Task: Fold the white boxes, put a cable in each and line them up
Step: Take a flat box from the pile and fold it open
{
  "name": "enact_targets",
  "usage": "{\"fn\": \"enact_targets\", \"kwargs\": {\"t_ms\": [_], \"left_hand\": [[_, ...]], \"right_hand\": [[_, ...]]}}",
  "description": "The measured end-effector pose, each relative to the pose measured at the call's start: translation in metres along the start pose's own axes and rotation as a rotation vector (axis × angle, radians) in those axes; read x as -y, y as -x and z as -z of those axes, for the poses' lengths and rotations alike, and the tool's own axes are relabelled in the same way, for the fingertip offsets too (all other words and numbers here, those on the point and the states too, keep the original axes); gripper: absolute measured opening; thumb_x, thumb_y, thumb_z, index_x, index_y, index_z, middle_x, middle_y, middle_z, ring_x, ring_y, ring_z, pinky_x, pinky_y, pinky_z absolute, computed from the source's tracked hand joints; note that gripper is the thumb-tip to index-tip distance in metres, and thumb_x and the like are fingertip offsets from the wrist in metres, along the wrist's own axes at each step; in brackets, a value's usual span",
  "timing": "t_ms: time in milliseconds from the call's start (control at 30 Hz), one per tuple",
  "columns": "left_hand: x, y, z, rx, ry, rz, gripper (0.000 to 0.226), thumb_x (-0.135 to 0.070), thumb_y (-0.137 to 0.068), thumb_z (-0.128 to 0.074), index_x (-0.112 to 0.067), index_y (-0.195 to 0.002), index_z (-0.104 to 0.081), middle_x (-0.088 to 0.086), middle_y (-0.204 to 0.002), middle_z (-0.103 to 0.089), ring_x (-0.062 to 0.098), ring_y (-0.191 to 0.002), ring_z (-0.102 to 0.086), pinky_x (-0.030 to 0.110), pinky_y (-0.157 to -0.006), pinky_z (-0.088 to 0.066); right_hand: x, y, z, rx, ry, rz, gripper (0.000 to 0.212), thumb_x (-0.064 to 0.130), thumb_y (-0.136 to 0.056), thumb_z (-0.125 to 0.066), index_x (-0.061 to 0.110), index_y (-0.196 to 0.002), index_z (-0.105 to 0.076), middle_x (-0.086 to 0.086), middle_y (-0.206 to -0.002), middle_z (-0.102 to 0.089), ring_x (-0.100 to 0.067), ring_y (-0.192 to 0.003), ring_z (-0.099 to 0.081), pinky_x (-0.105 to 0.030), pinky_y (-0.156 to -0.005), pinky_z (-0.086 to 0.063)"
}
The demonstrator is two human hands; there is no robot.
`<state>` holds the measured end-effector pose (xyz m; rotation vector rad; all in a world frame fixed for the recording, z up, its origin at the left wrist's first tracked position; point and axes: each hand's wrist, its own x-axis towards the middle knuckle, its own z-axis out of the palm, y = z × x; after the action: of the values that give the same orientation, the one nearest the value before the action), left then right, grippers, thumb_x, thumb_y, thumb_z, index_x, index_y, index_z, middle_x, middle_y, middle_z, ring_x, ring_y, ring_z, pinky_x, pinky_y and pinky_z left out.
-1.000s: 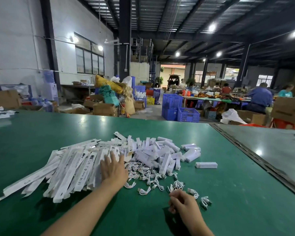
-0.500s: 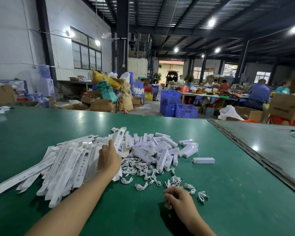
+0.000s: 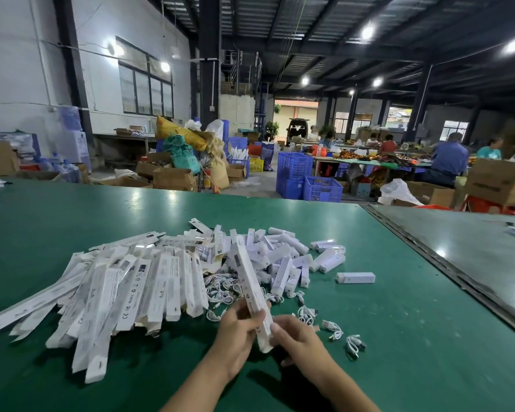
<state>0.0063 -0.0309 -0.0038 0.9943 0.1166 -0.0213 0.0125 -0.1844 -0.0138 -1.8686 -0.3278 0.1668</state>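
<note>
Green worktop [image 3: 72,227] carries a wide heap of unfolded boxes [image 3: 131,292] across its left half, their printed faces showing CE and FC marks; the finer print is too small to read. Toward the middle lies a pile of folded boxes [image 3: 280,257], with a single folded box [image 3: 356,277] apart on its right. White coiled cables [image 3: 220,292] lie scattered between the piles and the near edge. Close to the near edge, the left hand [image 3: 238,331] curls its fingers round the lower part of a flat white box [image 3: 250,281], which tilts upward and away, while the right hand [image 3: 298,337] pinches its bottom end.
</note>
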Motion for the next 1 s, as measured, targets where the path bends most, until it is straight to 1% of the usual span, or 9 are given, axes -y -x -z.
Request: {"fn": "enact_targets", "kwargs": {"t_ms": [167, 333, 433, 500, 567, 633, 667, 767, 1000], "left_hand": [[0.004, 0.0, 0.004, 0.002, 0.048, -0.026, 0.034, 0.014, -0.087, -0.056, 0.011, -0.121, -0.056, 0.026, -0.116, -0.069, 0.037, -0.109, -0.067, 0.036, -0.083, -0.06], [-0.011, -0.006, 0.021, 0.016, 0.323, -0.047, 0.037, -0.015, -0.083, -0.058, -0.01, -0.12, -0.056, 0.017, -0.118, -0.071, 0.032, -0.107, -0.068, 0.05, -0.091, -0.051], [-0.015, -0.008, 0.03, 0.008, 0.28, -0.086, 0.033, -0.023, -0.085, -0.056, -0.008, -0.114, -0.059, 0.02, -0.107, -0.072, 0.029, -0.093, -0.073, 0.048, -0.078, -0.058], [-0.015, -0.009, 0.033, -0.03, 0.281, -0.091, 0.042, -0.024, -0.085, -0.056, -0.003, -0.121, -0.056, 0.023, -0.108, -0.071, 0.029, -0.09, -0.073, 0.042, -0.07, -0.062], [-0.015, -0.01, 0.034, -0.055, 0.35, -0.09, 0.046, -0.024, -0.084, -0.056, -0.005, -0.126, -0.055, 0.022, -0.116, -0.069, 0.027, -0.093, -0.074, 0.038, -0.069, -0.063], [-0.014, -0.012, 0.035, -0.076, 0.402, -0.097, 0.045, -0.025, -0.083, -0.057, -0.009, -0.125, -0.055, 0.019, -0.116, -0.07, 0.025, -0.095, -0.074, 0.039, -0.072, -0.063], [-0.014, -0.013, 0.035, -0.083, 0.406, -0.102, 0.044, -0.025, -0.082, -0.057, -0.009, -0.122, -0.055, 0.018, -0.112, -0.072, 0.026, -0.094, -0.074, 0.039, -0.071, -0.063], [-0.012, -0.013, 0.031, -0.125, 0.382, -0.087, 0.039, -0.025, -0.077, -0.061, -0.006, -0.111, -0.057, 0.016, -0.088, -0.075, 0.029, -0.089, -0.07, 0.033, -0.059, -0.061], [-0.006, -0.014, 0.026, -0.154, 0.263, -0.084, 0.034, -0.026, -0.074, -0.063, -0.005, -0.1, -0.06, 0.01, -0.077, -0.068, 0.022, -0.077, -0.062, 0.025, -0.053, -0.057]], "right_hand": [[0.002, -0.01, -0.004, -0.054, 0.099, 0.105, 0.016, 0.031, -0.088, -0.07, 0.024, -0.102, -0.068, 0.014, -0.064, -0.063, 0.0, -0.06, -0.055, -0.03, -0.061, -0.052], [0.001, -0.003, 0.005, 0.021, -0.01, 0.079, 0.01, 0.029, -0.092, -0.067, 0.021, -0.094, -0.071, 0.004, -0.067, -0.069, -0.005, -0.056, -0.057, -0.019, -0.054, -0.044], [0.0, 0.0, 0.006, 0.019, 0.054, 0.079, 0.018, 0.039, -0.089, -0.069, 0.022, -0.092, -0.071, 0.008, -0.075, -0.072, -0.002, -0.061, -0.059, -0.017, -0.058, -0.044], [-0.004, 0.0, 0.007, -0.095, 0.264, 0.174, 0.021, 0.052, -0.085, -0.066, 0.033, -0.093, -0.068, 0.017, -0.086, -0.071, 0.004, -0.077, -0.06, -0.015, -0.068, -0.044], [-0.007, -0.003, 0.012, -0.427, 0.51, 0.211, 0.029, 0.055, -0.087, -0.059, 0.033, -0.104, -0.065, 0.017, -0.11, -0.064, -0.001, -0.109, -0.052, -0.025, -0.094, -0.042], [-0.011, -0.006, 0.018, -0.69, 0.7, -0.007, 0.047, 0.056, -0.092, -0.05, 0.027, -0.128, -0.055, 0.001, -0.142, -0.047, -0.019, -0.14, -0.028, -0.039, -0.115, -0.022], [-0.014, -0.007, 0.022, -0.713, 0.733, -0.185, 0.058, 0.059, -0.093, -0.044, 0.026, -0.141, -0.042, -0.005, -0.155, -0.03, -0.024, -0.148, -0.011, -0.043, -0.119, -0.012], [-0.017, -0.014, 0.025, -0.675, 0.541, -0.435, 0.077, 0.063, -0.095, -0.032, 0.019, -0.154, -0.013, -0.017, -0.162, -0.002, -0.034, -0.149, 0.007, -0.046, -0.12, -0.003], [-0.012, -0.042, 0.006, -0.39, 0.339, -0.179, 0.071, 0.058, -0.099, -0.021, 0.017, -0.156, -0.012, -0.006, -0.163, -0.012, -0.019, -0.15, -0.009, -0.036, -0.119, -0.013]]}}
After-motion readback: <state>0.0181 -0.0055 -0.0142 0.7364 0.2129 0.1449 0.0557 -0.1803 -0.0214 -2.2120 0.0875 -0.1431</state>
